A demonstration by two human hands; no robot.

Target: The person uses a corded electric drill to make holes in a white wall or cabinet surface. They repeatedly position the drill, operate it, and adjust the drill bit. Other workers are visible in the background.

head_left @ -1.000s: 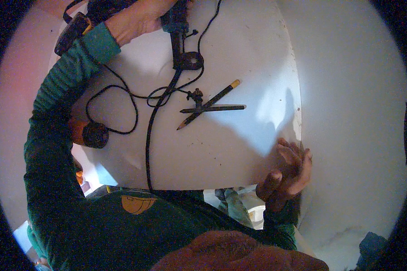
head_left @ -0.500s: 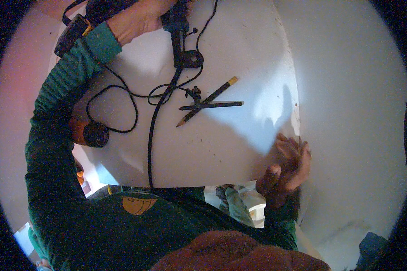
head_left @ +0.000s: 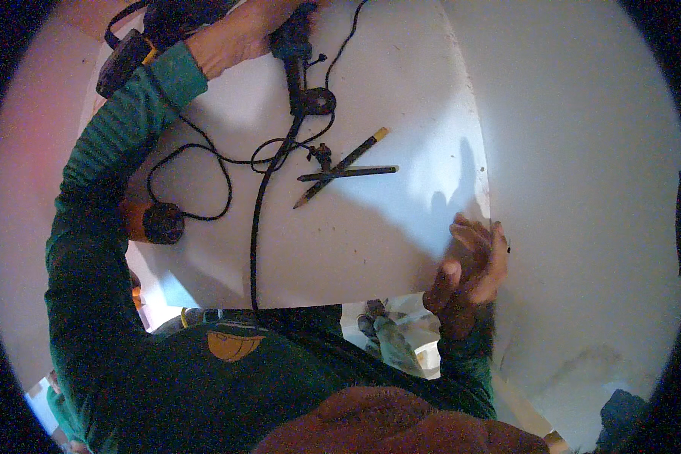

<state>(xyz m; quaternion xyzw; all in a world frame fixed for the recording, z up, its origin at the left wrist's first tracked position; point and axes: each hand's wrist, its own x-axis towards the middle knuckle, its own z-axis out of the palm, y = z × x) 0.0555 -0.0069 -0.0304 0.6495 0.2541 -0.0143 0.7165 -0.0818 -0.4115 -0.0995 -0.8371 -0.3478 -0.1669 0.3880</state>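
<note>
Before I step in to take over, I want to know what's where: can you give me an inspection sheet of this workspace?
Surface: flat white board, faint specks, shadows on it.
Job's things: dark corded power tool lying at the far edge.
Clutter: yellow-ended pencil crossed with a thin dark rod; black-and-orange round part at the near left edge.
Hands: left hand grips the tool; right hand holds the board's near right corner.
Cables: black cord runs off the near edge; thinner cord loops left.
Surroundings: pale wall to the right; below, blurred.
</note>
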